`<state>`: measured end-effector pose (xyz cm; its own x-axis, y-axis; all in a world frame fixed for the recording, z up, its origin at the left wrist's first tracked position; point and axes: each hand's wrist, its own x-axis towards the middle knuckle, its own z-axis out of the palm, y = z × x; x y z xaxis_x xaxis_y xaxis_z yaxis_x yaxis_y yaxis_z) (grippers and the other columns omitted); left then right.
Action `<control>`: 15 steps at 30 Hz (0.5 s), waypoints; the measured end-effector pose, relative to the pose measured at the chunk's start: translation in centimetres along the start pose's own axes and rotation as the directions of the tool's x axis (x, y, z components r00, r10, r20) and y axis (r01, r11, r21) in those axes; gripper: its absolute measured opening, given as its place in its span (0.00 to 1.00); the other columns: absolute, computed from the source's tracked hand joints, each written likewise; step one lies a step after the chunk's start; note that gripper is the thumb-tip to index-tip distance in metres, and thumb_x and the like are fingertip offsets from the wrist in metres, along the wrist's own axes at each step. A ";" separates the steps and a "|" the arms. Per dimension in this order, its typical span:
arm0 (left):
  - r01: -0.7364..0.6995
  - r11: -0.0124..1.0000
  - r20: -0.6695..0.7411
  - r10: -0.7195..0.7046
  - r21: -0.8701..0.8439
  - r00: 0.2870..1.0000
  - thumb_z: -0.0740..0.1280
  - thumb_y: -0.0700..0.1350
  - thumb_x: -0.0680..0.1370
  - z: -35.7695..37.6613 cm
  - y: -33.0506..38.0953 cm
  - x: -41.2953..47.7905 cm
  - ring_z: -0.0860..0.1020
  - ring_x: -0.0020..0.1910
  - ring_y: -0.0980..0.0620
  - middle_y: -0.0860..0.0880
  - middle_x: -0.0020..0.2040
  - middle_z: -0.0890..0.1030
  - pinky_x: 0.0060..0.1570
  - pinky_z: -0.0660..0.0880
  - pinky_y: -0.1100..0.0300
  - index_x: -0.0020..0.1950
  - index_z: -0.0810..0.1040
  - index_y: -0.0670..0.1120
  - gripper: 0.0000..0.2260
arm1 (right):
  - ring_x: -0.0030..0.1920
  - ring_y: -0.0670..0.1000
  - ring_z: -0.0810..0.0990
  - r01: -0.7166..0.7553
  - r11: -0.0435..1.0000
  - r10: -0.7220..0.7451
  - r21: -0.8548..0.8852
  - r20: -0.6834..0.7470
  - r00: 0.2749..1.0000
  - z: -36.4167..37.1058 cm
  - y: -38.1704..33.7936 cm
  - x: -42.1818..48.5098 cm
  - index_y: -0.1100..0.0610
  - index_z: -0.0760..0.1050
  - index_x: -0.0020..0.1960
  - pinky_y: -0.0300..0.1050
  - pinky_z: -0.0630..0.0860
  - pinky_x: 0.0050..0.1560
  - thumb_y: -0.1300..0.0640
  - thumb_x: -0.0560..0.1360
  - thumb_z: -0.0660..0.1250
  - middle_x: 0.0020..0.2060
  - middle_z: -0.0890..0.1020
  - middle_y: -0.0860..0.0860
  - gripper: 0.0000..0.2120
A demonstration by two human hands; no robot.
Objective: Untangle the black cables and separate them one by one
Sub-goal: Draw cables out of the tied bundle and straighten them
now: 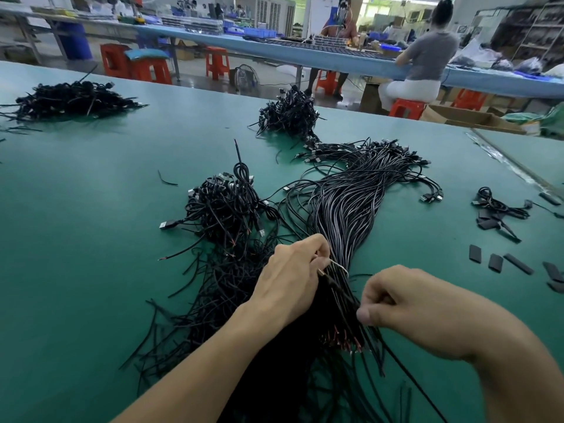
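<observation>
Black cables (bundled); left hand, right hand pinching

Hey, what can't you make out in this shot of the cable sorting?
Head view:
1. Which strands of the cable bundle the left hand pinches: its own back hides the grip.
2. Which strands the right hand grips: its curled fingers cover them.
3. Where the loose cables end: cut off by the bottom edge.
4. Items on the far workbench: blurred and too small.
</observation>
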<state>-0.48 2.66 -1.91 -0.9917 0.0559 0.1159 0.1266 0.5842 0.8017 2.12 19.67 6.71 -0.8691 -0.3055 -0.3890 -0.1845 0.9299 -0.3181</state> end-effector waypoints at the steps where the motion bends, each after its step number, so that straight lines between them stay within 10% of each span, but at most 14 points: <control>1: 0.002 1.000 0.007 -0.002 -0.005 1.000 0.65 0.47 0.82 0.0 0.0 0.1 0.81 0.44 0.47 0.52 0.44 0.82 0.49 0.79 0.45 0.44 0.74 0.54 0.07 | 0.35 0.44 0.74 -0.001 1.000 0.002 0.027 -0.056 0.998 -0.1 0.1 -0.1 0.52 0.76 0.40 0.42 0.73 0.40 0.48 0.77 0.68 0.33 0.79 0.47 0.10; 7: -0.005 0.997 0.036 0.002 0.082 0.999 0.67 0.43 0.79 -0.3 0.6 0.0 0.79 0.54 0.52 0.54 0.54 0.80 0.57 0.78 0.50 0.54 0.77 0.55 0.07 | 0.33 0.55 0.83 -0.153 0.906 0.242 0.394 -0.185 0.953 0.4 0.8 0.4 0.58 0.70 0.45 0.50 0.80 0.35 0.60 0.82 0.58 0.38 0.81 0.56 0.08; 11: -0.292 0.931 0.101 0.275 0.222 0.956 0.69 0.45 0.73 -1.2 2.5 -0.7 0.69 0.63 0.57 0.57 0.64 0.74 0.61 0.67 0.62 0.68 0.70 0.56 0.24 | 0.32 0.49 0.81 -0.048 0.962 0.142 0.268 -0.342 0.929 0.3 1.0 0.9 0.51 0.77 0.42 0.44 0.77 0.34 0.57 0.80 0.63 0.34 0.82 0.49 0.09; 15: -0.380 0.918 0.154 0.362 0.112 0.919 0.65 0.46 0.79 -1.4 4.0 -1.3 0.78 0.41 0.50 0.53 0.44 0.80 0.41 0.75 0.53 0.59 0.72 0.53 0.09 | 0.27 0.41 0.74 0.244 0.926 -0.084 0.289 -0.473 0.877 0.0 0.0 0.9 0.49 0.80 0.37 0.33 0.67 0.29 0.57 0.76 0.69 0.28 0.80 0.42 0.09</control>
<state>1.36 3.76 1.94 -0.8693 0.3879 0.3062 0.4909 0.6055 0.6264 1.34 19.43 6.38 -0.9638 -0.2492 0.0946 -0.2507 0.7270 -0.6392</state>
